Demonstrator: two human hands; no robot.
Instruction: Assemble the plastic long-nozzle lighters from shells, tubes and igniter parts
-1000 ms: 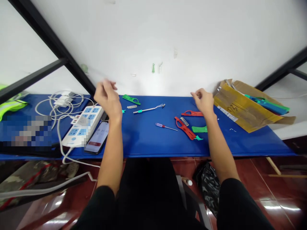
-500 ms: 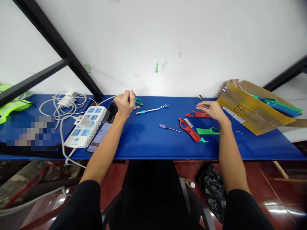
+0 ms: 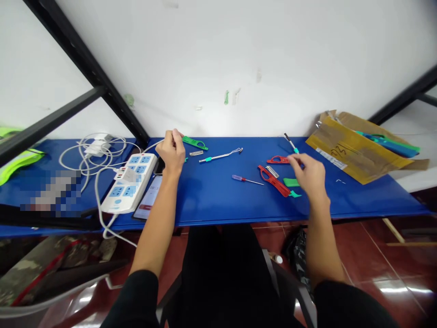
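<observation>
My left hand is closed above the table's back left, fingertips beside one end of a green plastic casing half; whether they grip anything is hidden. A small silvery part and a thin metal rod with a teal collar and loose wire lie to its right. My right hand pinches its fingers together just below another collared rod, over a red casing half; what they hold cannot be made out. Near it lie a second red casing half, a metal part, another green casing and a purple-handled screwdriver.
A torn yellow-taped cardboard box with blue and green pieces stands at the back right. A white power strip, tangled white cables and a phone occupy the left. A white wall rises behind the blue table.
My left hand has moved slightly left, uncovering more of the green casing. My right hand has drawn back toward me, baring the teal collar of the rod. The view has shifted slightly.
</observation>
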